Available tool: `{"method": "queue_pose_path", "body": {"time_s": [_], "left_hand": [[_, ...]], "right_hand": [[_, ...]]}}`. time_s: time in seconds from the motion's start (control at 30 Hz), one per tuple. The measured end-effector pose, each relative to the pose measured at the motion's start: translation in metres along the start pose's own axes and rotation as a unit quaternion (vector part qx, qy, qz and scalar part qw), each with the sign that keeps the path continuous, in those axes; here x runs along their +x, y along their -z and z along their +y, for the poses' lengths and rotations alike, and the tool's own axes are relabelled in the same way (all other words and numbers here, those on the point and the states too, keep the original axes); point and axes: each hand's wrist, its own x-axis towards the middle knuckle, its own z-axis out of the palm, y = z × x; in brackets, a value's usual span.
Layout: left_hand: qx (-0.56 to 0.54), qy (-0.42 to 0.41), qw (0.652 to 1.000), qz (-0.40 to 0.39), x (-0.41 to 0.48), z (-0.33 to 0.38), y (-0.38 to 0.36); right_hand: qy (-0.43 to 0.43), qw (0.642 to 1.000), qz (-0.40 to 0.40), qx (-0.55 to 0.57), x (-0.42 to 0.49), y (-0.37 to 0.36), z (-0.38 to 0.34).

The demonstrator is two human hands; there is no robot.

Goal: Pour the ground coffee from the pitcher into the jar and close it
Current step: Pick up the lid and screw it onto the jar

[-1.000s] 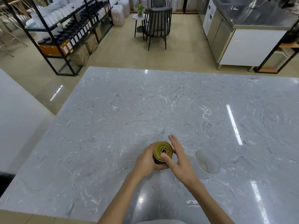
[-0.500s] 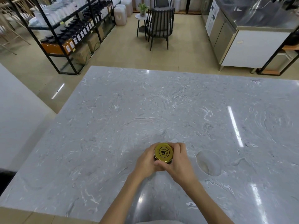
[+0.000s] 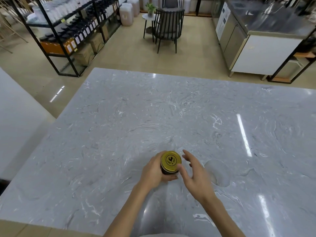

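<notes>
The jar [image 3: 168,170] is standing upright on the grey marbled surface [image 3: 119,134], near its close edge and roughly centred in front of the person. It is looking dark through its short sides, and a gold metal lid [image 3: 171,160] with a black round emblem printed in the middle is sitting on top. The left hand [image 3: 153,173] is wrapping around the jar's body from the left, gripping it with the fingers curling under the near side. The right hand [image 3: 195,175] is hanging just beside the jar with its fingers spread loose, grasping nothing; only the thumb tip is meeting the lid's rim at the near right.
</notes>
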Motion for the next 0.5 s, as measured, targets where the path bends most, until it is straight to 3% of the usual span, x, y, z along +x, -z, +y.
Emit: {"method": "queue_pose_path", "body": {"time_s": [0.17, 0.4, 0.5], "left_hand": [[0.058, -0.016, 0.998, -0.017, 0.007, 0.004, 0.0], [0.047, -0.004, 0.999, -0.01, 0.005, -0.001, 0.0], [0.048, -0.013, 0.999, -0.017, 0.007, 0.001, 0.0]], "right_hand": [[-0.019, 0.987, -0.094, 0.132, 0.023, -0.011, -0.03], [-0.046, 0.996, -0.018, 0.078, -0.02, -0.007, -0.014], [-0.029, 0.992, -0.056, 0.107, 0.013, -0.01, -0.028]]}}
